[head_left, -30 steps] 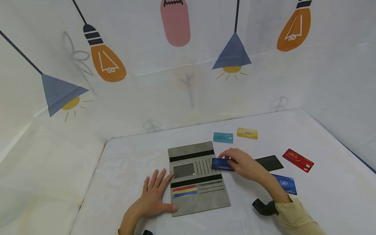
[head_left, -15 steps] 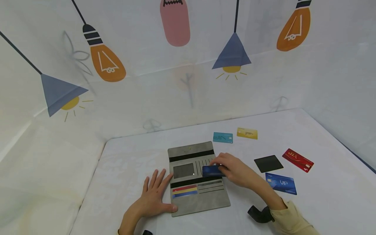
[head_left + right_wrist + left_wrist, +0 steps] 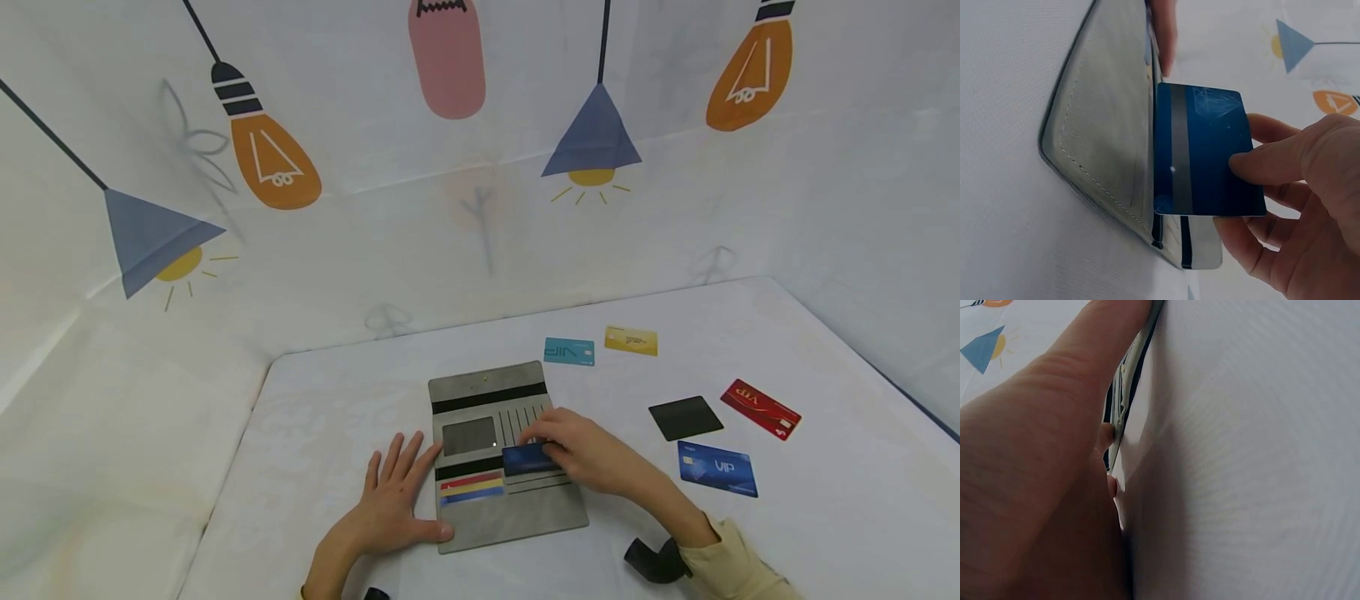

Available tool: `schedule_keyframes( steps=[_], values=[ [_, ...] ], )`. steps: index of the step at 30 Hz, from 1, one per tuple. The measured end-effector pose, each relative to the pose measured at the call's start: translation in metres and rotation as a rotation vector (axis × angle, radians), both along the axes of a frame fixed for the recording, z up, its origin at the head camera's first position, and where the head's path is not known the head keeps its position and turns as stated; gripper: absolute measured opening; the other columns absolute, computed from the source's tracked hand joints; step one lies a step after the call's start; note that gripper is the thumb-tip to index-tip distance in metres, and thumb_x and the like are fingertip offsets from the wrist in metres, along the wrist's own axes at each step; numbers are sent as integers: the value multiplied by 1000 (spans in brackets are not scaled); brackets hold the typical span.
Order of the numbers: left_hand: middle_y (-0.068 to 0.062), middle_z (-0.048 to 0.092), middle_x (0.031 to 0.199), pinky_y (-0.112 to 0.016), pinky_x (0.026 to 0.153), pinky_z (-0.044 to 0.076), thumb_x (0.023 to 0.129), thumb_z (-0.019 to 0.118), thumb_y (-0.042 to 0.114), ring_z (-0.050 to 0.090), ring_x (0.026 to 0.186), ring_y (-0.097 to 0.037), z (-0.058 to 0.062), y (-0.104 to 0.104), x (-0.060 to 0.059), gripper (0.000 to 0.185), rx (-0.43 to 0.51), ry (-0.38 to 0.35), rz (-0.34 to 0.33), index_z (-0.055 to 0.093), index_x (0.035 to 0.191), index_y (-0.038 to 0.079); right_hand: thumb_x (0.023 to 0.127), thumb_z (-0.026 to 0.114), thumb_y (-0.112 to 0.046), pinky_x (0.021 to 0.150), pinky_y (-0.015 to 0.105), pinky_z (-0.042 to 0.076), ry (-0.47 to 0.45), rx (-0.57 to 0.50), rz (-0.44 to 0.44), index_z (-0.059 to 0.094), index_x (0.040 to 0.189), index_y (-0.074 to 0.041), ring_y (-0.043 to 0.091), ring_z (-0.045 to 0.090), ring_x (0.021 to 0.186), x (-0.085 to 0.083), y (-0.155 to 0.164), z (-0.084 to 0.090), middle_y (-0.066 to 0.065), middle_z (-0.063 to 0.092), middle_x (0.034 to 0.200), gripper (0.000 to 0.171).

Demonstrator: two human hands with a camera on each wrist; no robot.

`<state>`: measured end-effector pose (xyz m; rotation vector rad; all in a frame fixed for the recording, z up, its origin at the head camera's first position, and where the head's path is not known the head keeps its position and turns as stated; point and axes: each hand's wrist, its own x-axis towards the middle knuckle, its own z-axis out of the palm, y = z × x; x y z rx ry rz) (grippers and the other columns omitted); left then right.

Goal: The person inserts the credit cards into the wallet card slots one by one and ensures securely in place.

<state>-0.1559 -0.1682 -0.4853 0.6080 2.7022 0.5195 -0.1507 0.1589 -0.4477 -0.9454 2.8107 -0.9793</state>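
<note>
White table [image 3: 337, 400], matte cloth-like surface, rounded near corners; printed backdrop of lamps and bulbs behind it.

Grey wallet [image 3: 498, 454], long rectangle, lies open and flat at table centre. Soft suede-like finish, stitched edge, black bands across it, a clear window pocket and rows of card slots. Three card edges (red, yellow, blue) [image 3: 471, 489] show in the lower left slots.

Left hand [image 3: 393, 504]: fingers straight and spread, palm flat on the table at 9 o'clock of the wallet, thumb lying against the wallet's near-left edge. Holds nothing.

Right hand [image 3: 581, 450]: reaches in from 4 o'clock, thumb and fingers pinching the dark blue card [image 3: 528, 458]. Card is glossy rigid plastic, rounded corners, dark magnetic stripe visible in the right wrist view [image 3: 1207, 150]. It sits over the wallet's lower right slots, its long edge against the slot opening; how deep it sits, cannot tell.

Loose cards, all flat on the table, well apart from the wallet:
- blue VIP card [image 3: 716, 468], 3 o'clock
- black card [image 3: 685, 417], 2 o'clock
- red VIP card [image 3: 761, 409], 2 o'clock
- teal card [image 3: 569, 351], 1 o'clock
- yellow card [image 3: 632, 341], 1 o'clock
</note>
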Motion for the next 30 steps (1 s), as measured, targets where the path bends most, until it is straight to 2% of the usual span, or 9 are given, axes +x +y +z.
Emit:
schedule_keyframes(
  steps=[6,13,21,30],
  values=[
    [-8,7,167,-65,113,-10,69,69,78,-8,152,-36,-1,0,0,113,0,5,-3,23,158,27,94,61,1,89,33,53,24,26,15,68,115,-22,7,55,96,2,-3,-2,-8,61,104,32],
    [-8,8,167,-65,113,-9,69,69,77,-8,152,-36,-3,0,-1,112,-6,10,0,23,158,26,93,62,2,88,33,53,55,62,-5,69,114,-20,8,54,96,3,-6,-4,-8,60,102,30],
    [-8,8,167,-65,113,-9,69,68,78,-8,152,-36,-4,0,-1,113,-11,8,4,23,158,26,92,62,3,89,34,54,70,77,-45,69,112,-17,10,55,97,2,-9,-7,-5,62,104,29],
    [-8,7,167,-65,113,-10,69,68,79,-9,152,-37,-5,0,-2,113,-5,4,5,23,158,27,89,65,3,91,35,54,127,111,-51,67,116,-14,15,57,104,1,-11,-14,-1,62,111,32]
  ],
)
